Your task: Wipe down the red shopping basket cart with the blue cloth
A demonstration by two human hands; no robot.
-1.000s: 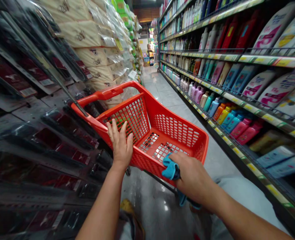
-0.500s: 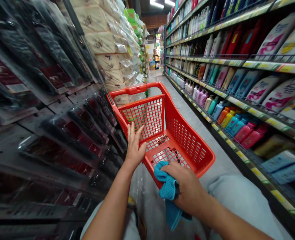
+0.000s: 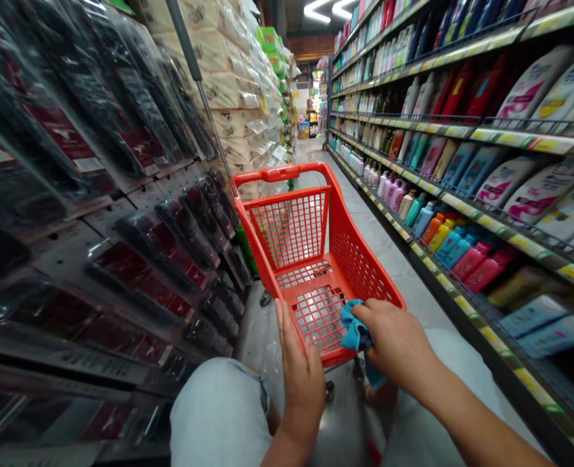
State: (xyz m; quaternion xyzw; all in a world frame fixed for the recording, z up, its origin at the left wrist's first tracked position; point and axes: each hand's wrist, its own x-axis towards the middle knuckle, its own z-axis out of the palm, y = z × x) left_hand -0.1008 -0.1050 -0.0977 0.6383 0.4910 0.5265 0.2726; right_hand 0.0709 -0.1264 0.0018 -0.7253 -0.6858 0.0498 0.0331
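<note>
A small red plastic shopping cart (image 3: 362, 250) stands in front of my knees, its mesh basket facing up and its handle at the far end. My left hand (image 3: 299, 373) rests against the basket's near left rim, fingers stretched out and holding nothing. Bunched in my right hand (image 3: 398, 340) is a blue cloth (image 3: 353, 326), which lies over the front rim at the near right. Part of the cloth hangs down below that hand, and my fingers hide some of it.
Shelves of shampoo bottles (image 3: 471, 178) line the right side. Dark items in clear packaging (image 3: 160, 259) hang close on the left. Stacked tissue packs (image 3: 233, 91) stand beyond them. A grey pole (image 3: 203, 97) rises at the cart's far left corner. Grey floor (image 3: 359, 194) runs down the aisle.
My left hand has come down and toward me, from the basket's left side to its near left rim. My right hand has moved right along the front rim with the cloth.
</note>
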